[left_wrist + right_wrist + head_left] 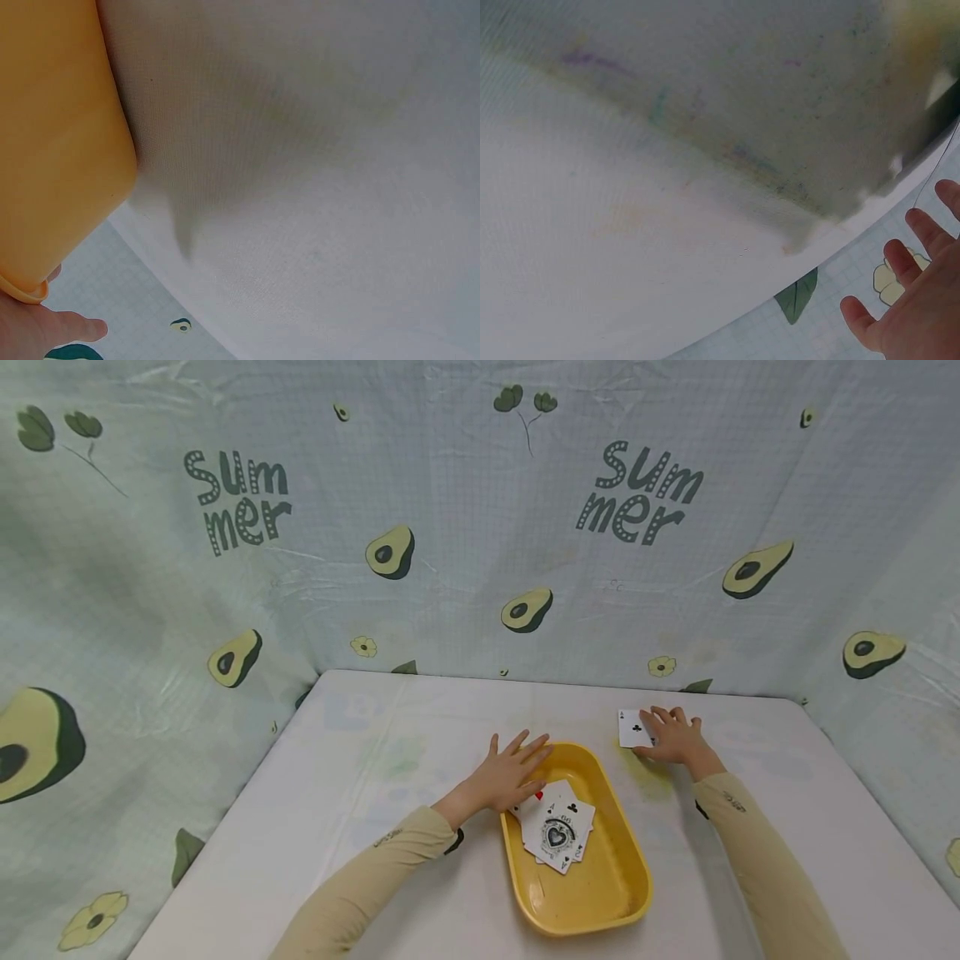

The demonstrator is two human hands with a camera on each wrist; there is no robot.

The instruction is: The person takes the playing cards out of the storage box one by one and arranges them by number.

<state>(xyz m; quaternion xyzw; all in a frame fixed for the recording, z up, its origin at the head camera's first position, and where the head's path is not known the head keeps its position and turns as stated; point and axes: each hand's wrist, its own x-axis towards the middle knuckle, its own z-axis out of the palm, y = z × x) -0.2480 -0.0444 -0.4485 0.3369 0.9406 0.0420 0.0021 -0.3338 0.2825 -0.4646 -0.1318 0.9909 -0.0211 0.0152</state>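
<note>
My right hand (673, 739) is at a white playing card (631, 727) with a black club on it, near the table's far side. Its thumb and fingers overlap the card and hide its right part. In the right wrist view that hand's fingers (902, 262) are spread apart. My left hand (504, 777) lies with spread, straight fingers over the left rim of a yellow tray (596, 902). Several playing cards (557, 835) lie in an overlapping pile inside the tray, the top one with a large ornate black emblem; the left hand partly covers the pile.
The tray stands on a white table (420, 735) with faint stains. A light cloth (450, 485) with avocado prints and lettering hangs behind and at both sides of the table.
</note>
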